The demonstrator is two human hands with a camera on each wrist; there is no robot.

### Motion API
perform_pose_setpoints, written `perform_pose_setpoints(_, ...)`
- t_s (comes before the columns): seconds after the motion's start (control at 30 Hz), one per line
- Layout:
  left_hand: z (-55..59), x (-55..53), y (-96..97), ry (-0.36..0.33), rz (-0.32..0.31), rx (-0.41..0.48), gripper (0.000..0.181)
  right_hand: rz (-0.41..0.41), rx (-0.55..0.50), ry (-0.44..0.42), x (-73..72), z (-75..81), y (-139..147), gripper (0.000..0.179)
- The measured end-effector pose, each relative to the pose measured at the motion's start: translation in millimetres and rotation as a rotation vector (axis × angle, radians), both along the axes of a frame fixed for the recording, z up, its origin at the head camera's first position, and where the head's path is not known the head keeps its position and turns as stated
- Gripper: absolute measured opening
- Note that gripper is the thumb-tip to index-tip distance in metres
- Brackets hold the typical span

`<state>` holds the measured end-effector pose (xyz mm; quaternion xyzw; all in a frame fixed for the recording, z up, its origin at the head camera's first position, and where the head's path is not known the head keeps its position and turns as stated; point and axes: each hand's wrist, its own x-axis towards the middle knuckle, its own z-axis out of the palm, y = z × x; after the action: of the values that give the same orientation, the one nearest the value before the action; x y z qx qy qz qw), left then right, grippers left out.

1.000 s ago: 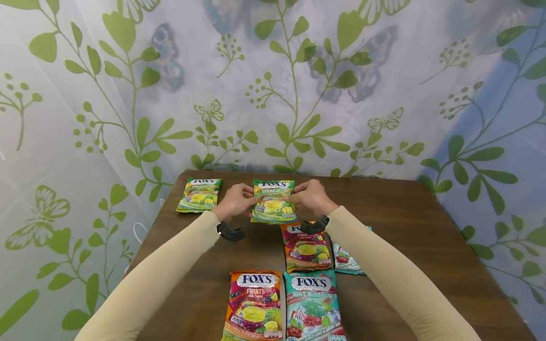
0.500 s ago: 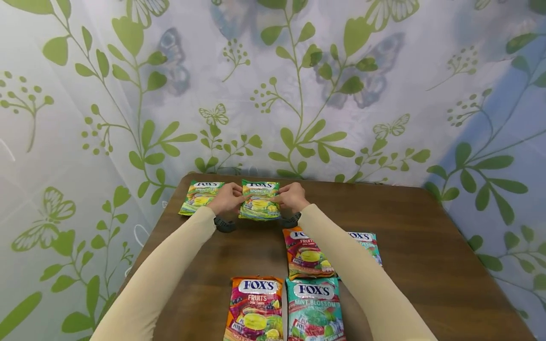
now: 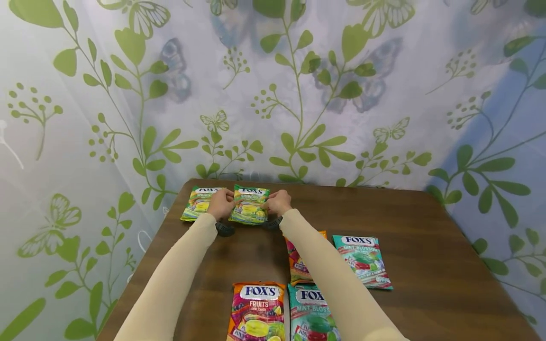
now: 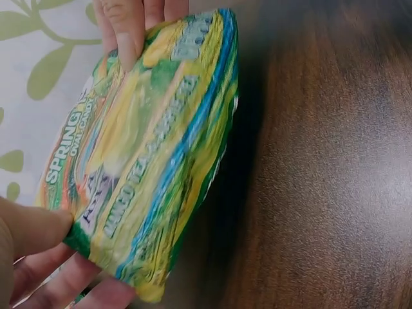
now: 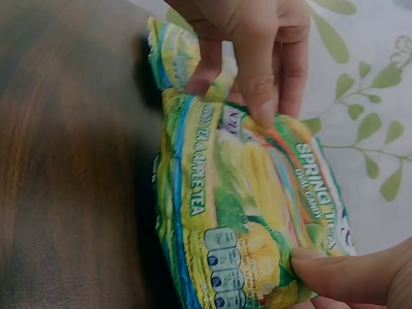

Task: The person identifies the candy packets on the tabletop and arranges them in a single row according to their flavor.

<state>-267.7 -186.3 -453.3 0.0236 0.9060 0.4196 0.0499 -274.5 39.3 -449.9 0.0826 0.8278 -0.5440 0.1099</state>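
Observation:
Both hands hold a green and yellow candy bag [image 3: 249, 207] marked Spring Tea near the table's back edge. My left hand [image 3: 222, 203] pinches its left side, thumb on the printed front and fingers behind, as the left wrist view shows. At the opposite side my right hand [image 3: 279, 203] grips it the same way; its thumb [image 5: 322, 273] presses the front in the right wrist view. In the left wrist view the bag [image 4: 148, 141] leans, with a dark shadow along its lower edge. A second Spring Tea bag [image 3: 197, 204] lies just left, partly covered by my left hand.
On the brown table [image 3: 409, 218] lie a teal Mint Blossom bag [image 3: 362, 260], an orange Fruits bag [image 3: 297, 260] half hidden by my right sleeve, and at the front another Fruits bag [image 3: 258, 312] beside another Mint Blossom bag [image 3: 309, 315]. A leaf-patterned curtain [image 3: 273, 94] hangs behind.
Both hands have carried the held candy bag leftward, closer to the other Spring Tea bag. My right forearm has swung left, uncovering the rear Mint Blossom bag and covering more of the rear Fruits bag.

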Motion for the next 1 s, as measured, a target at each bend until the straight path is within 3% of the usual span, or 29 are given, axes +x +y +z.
perform_pose_setpoints(0.17,-6.7,-0.3,-1.3,0.019,0.047,-0.031,0.039,-0.001,-0.011,0.002,-2.2,-10.4,-7,0.045)
perform_pose_setpoints(0.5,-21.4,-1.2,-0.8,0.045,0.135,-0.088,0.038,-0.068,-0.145,0.04,-7.5,-29.0,-17,0.037)
perform_pose_setpoints(0.67,-27.1,-3.2,1.4,0.074,0.158,-0.111,0.038,-0.073,-0.13,0.077,-5.6,-32.3,-19,0.037)
perform_pose_setpoints(1.0,-26.6,-4.0,5.3,0.08,0.16,-0.191,0.037,-0.085,-0.074,0.093,-3.6,-34.6,-21,0.036)
